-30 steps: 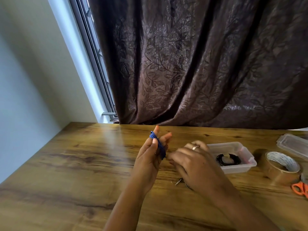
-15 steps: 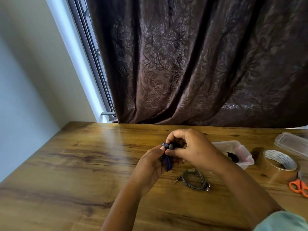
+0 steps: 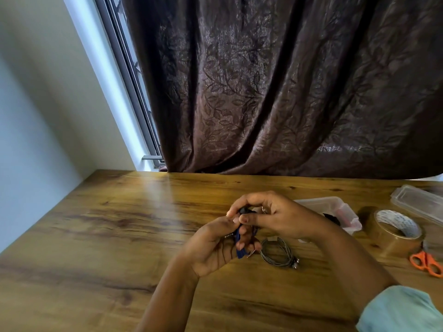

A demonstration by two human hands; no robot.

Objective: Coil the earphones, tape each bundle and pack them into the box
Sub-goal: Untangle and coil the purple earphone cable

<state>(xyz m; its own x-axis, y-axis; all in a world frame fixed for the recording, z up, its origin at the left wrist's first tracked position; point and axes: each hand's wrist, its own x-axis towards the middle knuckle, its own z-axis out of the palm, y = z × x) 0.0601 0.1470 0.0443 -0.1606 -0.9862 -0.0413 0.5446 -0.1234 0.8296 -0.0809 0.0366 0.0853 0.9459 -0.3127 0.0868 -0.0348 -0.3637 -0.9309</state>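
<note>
A: Head view, the only one here. Start from the box (image 3: 345, 207), the clear one toward the back right of the desk (image 3: 96, 236). What's each hand doing?

B: Both meet just left of the box. The left hand (image 3: 215, 245) has its grip curled tight around the blue earphones (image 3: 239, 245), the coil standing between its fingers. The right hand (image 3: 271, 216) pinches a dark earbud at the top of that coil, thumb and forefinger closed on it.

A: Anything packed yet?

B: Something dark lies inside the box, mostly hidden behind the right hand; I'd guess a bundle. A grey coiled earphone (image 3: 278, 255) lies on the desk in front of the box, below the hands.

A: And the tape?

B: The tape roll (image 3: 395, 233) stands right of the box, the orange scissors (image 3: 426, 262) just in front of the roll, a clear lid (image 3: 417, 202) behind it.

A: What could go wrong?

B: Neither hand is free. Reaching for tape means letting go of the earbud, and a loosened pinch would likely let the springy loops unwind.
</note>
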